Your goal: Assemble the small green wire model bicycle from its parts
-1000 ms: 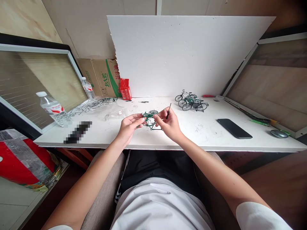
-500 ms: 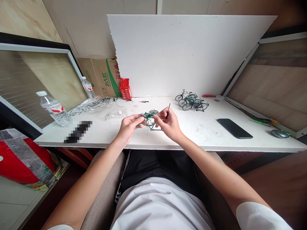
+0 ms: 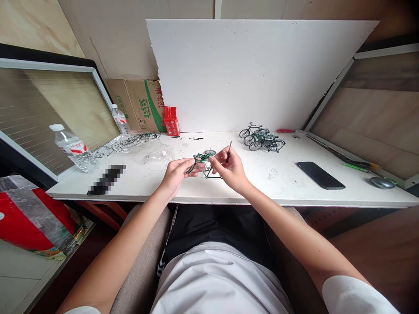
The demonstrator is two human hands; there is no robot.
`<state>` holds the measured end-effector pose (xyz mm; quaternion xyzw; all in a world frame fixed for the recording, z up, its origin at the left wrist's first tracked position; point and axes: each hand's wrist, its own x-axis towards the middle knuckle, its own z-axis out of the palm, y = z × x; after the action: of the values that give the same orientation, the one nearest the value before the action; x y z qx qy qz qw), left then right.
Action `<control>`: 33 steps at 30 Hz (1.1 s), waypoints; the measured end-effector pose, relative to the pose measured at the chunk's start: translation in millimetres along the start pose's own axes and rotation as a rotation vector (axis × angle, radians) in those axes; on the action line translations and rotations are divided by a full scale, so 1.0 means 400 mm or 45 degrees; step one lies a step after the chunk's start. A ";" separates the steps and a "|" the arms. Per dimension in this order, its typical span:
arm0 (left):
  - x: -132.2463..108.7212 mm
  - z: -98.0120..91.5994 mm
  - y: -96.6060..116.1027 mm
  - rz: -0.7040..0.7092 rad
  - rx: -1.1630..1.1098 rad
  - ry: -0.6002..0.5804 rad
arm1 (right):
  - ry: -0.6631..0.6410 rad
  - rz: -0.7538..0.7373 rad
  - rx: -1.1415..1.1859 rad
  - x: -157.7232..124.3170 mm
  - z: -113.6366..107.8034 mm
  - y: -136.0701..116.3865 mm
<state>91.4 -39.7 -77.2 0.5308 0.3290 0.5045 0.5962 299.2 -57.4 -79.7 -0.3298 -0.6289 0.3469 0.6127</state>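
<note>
Nearest the camera, both forearms reach out from a white shirt towards the front edge of a white table (image 3: 262,194). The left hand (image 3: 175,174) is mostly closed, its thumb and fingertips pinching the left end of a small green bicycle frame (image 3: 203,165), which is held just above the tabletop between the two hands. The right hand (image 3: 231,171) is closed too: thumb and forefinger grip the right end of the same frame, while a thin dark tool (image 3: 228,152) is tucked among the fingers and sticks upward. Just behind the frame a small wheel (image 3: 210,152) lies on the table. To the right, well apart from the hands, a black phone (image 3: 320,175) lies flat, and further right a grey mouse (image 3: 381,182). To the left a water bottle (image 3: 72,149) stands near the table's edge, with a clear plastic bag (image 3: 153,155) of parts beside it. Further back, a cluster of finished model bicycles (image 3: 262,140) stands to the right of centre. At the rear a second bottle (image 3: 119,120), a cardboard box (image 3: 140,104) and a red carton (image 3: 171,121) sit beside a white board (image 3: 255,74) leaning against the wall.
</note>
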 end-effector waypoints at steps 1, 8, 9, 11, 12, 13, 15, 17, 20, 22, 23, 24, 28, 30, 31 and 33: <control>0.001 -0.001 -0.001 -0.009 -0.001 -0.008 | -0.002 -0.002 -0.001 0.000 0.000 0.001; 0.003 -0.003 -0.004 -0.013 0.048 -0.029 | -0.008 0.011 -0.007 0.002 -0.003 0.008; 0.002 -0.003 -0.003 -0.016 0.054 -0.022 | -0.009 0.016 -0.011 0.003 -0.004 0.009; 0.002 -0.002 -0.002 -0.023 0.063 -0.016 | -0.013 0.024 -0.018 0.004 -0.006 0.009; 0.002 -0.002 -0.002 -0.023 0.066 -0.017 | -0.016 0.029 -0.020 0.005 -0.006 0.009; 0.002 -0.003 -0.002 -0.022 0.070 -0.021 | -0.018 0.034 -0.023 0.005 -0.007 0.008; 0.003 -0.005 -0.004 -0.023 0.074 -0.026 | -0.022 0.046 -0.031 0.006 -0.008 0.006; 0.005 -0.008 -0.007 -0.026 0.077 -0.032 | -0.031 0.056 -0.044 0.006 -0.009 0.004; 0.010 -0.015 -0.013 -0.029 0.075 -0.037 | -0.046 0.065 -0.068 0.007 -0.011 0.005; 0.014 -0.019 -0.016 -0.035 0.066 -0.036 | -0.045 0.069 -0.082 0.008 -0.012 0.009; 0.015 -0.021 -0.018 -0.039 0.059 -0.034 | -0.043 0.070 -0.088 0.008 -0.013 0.011; 0.017 -0.023 -0.019 -0.042 0.052 -0.031 | -0.040 0.070 -0.093 0.009 -0.014 0.014; 0.020 -0.024 -0.021 -0.056 0.078 -0.029 | -0.058 0.076 -0.127 0.011 -0.018 0.023; 0.020 -0.024 -0.022 -0.063 0.111 -0.033 | -0.076 0.089 -0.146 0.013 -0.021 0.027; 0.020 -0.024 -0.022 -0.067 0.122 -0.034 | -0.079 0.095 -0.154 0.014 -0.023 0.030; 0.022 -0.026 -0.024 -0.073 0.131 -0.029 | -0.071 0.108 -0.183 0.020 -0.030 0.038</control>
<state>86.6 -27.5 -87.4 0.5568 0.3628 0.4636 0.5860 310.9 -42.2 -88.2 -0.3896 -0.6544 0.3355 0.5544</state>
